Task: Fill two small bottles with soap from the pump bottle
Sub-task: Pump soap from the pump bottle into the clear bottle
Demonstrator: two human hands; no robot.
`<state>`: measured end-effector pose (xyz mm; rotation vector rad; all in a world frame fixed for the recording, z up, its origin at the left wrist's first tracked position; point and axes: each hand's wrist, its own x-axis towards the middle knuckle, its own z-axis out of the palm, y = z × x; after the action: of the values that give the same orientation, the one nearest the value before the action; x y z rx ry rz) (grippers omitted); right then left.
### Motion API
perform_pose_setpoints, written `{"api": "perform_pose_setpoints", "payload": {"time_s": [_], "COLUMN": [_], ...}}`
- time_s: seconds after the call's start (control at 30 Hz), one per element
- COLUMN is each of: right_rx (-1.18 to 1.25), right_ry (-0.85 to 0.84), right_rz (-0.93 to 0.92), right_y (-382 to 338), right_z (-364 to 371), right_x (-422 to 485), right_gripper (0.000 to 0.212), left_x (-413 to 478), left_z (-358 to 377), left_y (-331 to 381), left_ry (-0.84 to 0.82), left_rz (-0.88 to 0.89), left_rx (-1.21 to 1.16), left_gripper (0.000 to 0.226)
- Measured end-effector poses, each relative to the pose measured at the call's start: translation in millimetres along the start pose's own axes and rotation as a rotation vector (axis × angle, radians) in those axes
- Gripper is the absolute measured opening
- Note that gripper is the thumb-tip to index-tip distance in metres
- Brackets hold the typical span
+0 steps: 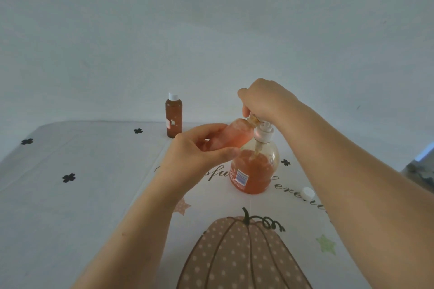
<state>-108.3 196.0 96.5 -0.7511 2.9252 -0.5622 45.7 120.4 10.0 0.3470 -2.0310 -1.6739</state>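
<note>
So the left hand [199, 150] has one small bottle [231, 135] pinched between thumb and curled fingers. It's held up in the air and tipped over, with its open mouth pointing up and to the right, right at the spout of the pump bottle [253, 171]. That little one looks mostly full of orange-pink soap.

The right hand [265, 98] comes in from above, with its fingers curled down over the top of the pump bottle. The thumb sits on the left side, just by the small bottle's mouth. I can't really see the fingertips from this angle, so exactly how they sit on the pump is anyone's guess.

The pump bottle stands upright on the table [94, 195], about in the middle. It's clear, with orange soap filling maybe the lower two thirds and a label on its left side.

The second small bottle [174, 117] is at the far edge of the table, to the left of the hands and well apart from them. It's upright, white cap on, dark orange-brown inside.

A loose white cap [308, 193] lies on the table to the right of the pump bottle, just beside the right forearm.

The tablecloth is white with little black clover marks, some script lettering, a couple of stars, and a big dotted pumpkin [242, 256] at the near edge.
</note>
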Motion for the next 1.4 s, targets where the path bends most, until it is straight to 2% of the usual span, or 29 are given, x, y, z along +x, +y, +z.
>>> {"api": "perform_pose_setpoints", "payload": {"time_s": [0.43, 0.73, 1.13, 1.4], "right_rx": [0.043, 0.124, 0.387, 0.426], "right_ry": [-0.032, -0.026, 0.050, 0.218], "right_rz": [0.043, 0.008, 0.024, -0.040], "right_y": [-0.4, -0.4, 6.8, 30.6], "right_z": [4.3, -6.7, -18.7, -38.4], "right_x": [0.0, -7.0, -8.9, -26.3], "right_gripper": [0.037, 0.041, 0.039, 0.023], "left_x": [2.4, 1.2, 2.7, -4.2], "left_z": [-0.6, 3.1, 0.4, -5.7], "left_y": [-3.1, -4.8, -7.9, -1.3], "left_ry": [-0.026, -0.087, -0.056, -0.020], "left_rz": [0.004, -0.005, -0.023, -0.069], "left_rx": [-0.005, 0.014, -0.016, -0.013], "left_gripper": [0.036, 0.033, 0.033, 0.035]}}
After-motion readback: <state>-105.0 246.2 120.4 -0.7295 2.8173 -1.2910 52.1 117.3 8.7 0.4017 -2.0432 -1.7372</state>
